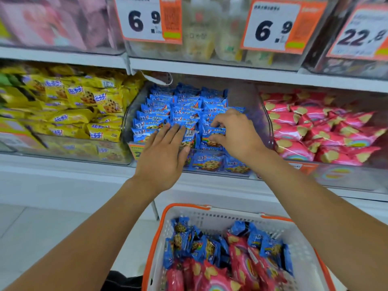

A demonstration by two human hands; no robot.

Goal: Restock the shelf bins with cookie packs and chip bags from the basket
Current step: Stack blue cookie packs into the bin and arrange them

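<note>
The middle clear shelf bin holds rows of blue cookie packs. My left hand lies flat with straight fingers on the front packs of that bin. My right hand has curled fingers and thumb pinching one blue cookie pack at the bin's front right. Below, a white basket with an orange rim carries more blue cookie packs and pink chip bags.
A bin of yellow cookie packs stands to the left, a bin of pink chip bags to the right. Price tags hang from the upper shelf bins. White shelf edge runs below the bins.
</note>
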